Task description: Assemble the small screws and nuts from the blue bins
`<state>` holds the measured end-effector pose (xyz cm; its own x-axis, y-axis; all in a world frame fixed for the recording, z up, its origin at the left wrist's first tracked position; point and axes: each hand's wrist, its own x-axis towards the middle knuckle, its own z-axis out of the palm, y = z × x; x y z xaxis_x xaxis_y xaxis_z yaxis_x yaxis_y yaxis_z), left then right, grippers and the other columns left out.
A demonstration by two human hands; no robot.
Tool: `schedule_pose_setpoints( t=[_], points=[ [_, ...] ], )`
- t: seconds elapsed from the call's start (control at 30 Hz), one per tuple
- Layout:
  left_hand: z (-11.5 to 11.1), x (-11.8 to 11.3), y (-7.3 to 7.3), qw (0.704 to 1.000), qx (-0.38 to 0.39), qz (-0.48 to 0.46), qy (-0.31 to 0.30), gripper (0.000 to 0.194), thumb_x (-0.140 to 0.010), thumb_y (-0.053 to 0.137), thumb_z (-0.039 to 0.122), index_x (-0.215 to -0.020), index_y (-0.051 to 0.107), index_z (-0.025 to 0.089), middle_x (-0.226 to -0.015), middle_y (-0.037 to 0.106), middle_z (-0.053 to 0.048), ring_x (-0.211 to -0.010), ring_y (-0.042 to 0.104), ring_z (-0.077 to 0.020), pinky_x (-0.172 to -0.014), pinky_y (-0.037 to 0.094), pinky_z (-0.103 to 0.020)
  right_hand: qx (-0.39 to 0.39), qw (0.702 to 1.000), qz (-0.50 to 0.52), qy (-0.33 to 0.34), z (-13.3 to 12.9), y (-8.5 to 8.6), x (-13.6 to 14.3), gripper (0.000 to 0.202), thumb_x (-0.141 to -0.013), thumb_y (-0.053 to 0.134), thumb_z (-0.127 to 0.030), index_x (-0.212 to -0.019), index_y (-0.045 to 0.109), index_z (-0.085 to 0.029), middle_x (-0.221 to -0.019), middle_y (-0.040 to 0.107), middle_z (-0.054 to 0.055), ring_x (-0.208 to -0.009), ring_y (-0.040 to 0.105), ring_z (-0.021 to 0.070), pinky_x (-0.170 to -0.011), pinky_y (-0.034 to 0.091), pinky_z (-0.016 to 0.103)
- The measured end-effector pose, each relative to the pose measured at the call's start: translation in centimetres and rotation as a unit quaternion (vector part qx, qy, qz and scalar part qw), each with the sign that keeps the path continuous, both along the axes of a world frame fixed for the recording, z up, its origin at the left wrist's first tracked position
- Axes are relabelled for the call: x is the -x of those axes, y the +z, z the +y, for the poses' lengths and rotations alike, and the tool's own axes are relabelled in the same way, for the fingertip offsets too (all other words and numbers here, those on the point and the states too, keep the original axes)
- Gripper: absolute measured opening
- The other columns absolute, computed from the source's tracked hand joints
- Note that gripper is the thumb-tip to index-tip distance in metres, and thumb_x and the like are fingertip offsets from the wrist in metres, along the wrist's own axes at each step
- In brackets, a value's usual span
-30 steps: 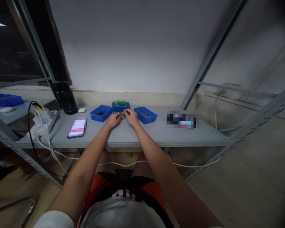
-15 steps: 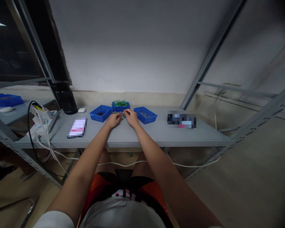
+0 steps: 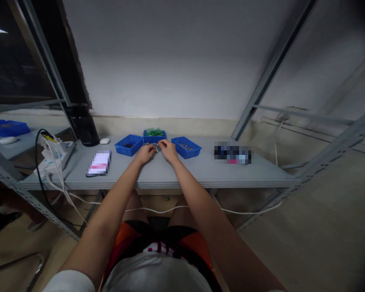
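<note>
close handwork near the centre of the frame

your left hand (image 3: 146,154) and right hand (image 3: 168,150) are near each other but apart, at a heap of small shiny parts (image 3: 157,147) that seems to lie on the grey tabletop (image 3: 158,172). your fingers curl inward on both; whether either pinches a part, i cannot tell.

three blue trays ring the heap, probably so you reach each without leaning: the left tray (image 3: 123,150) with dark pieces, the right tray (image 3: 192,154) with shiny ones, the back tray (image 3: 155,138) with green pieces (image 3: 154,132). your forearms come in from the lower frame, perhaps to leave both sides free.

the phone (image 3: 99,163) and black bottle (image 3: 85,127), left of centre, likely stand there to be clear of your elbows.

no brand reads: the phone screen is pixelated, the bottle's mark too faint, the red shirt lettering (image 3: 159,247) too folded.
</note>
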<state>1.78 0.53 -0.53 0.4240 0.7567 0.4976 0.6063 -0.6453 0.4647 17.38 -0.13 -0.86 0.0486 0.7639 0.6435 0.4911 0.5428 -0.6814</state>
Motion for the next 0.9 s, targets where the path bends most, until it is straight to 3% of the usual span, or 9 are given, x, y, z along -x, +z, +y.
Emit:
schedule_pose_setpoints(
  t=[0.6, 0.9],
  points=[
    [-0.41, -0.01, 0.45, 1.000, -0.013, 0.002, 0.025, 0.021, -0.083, 0.047, 0.020, -0.087, 0.066, 0.013, -0.087, 0.068, -0.009, -0.076, 0.059, -0.0181, -0.075, 0.045, -0.028, 0.017, 1.000, 0.010, -0.008, -0.18, 0.12, 0.04, 0.019, -0.081, 0.050, -0.027, -0.084, 0.066, -0.017, -0.080, 0.068, 0.004, -0.072, 0.058, 0.0148, -0.073, 0.044, 0.026],
    [-0.50, 0.10, 0.66, 0.997, -0.005, -0.019, 0.071, 0.019, -0.083, 0.048, 0.020, -0.088, 0.066, 0.014, -0.091, 0.069, -0.010, -0.081, 0.060, -0.0192, -0.077, 0.045, -0.030, 0.037, 0.999, 0.007, -0.010, -0.02, -0.16, -0.11, 0.020, -0.081, 0.049, -0.026, -0.086, 0.066, -0.018, -0.082, 0.067, 0.004, -0.076, 0.059, 0.0156, -0.076, 0.045, 0.028]
  ],
)
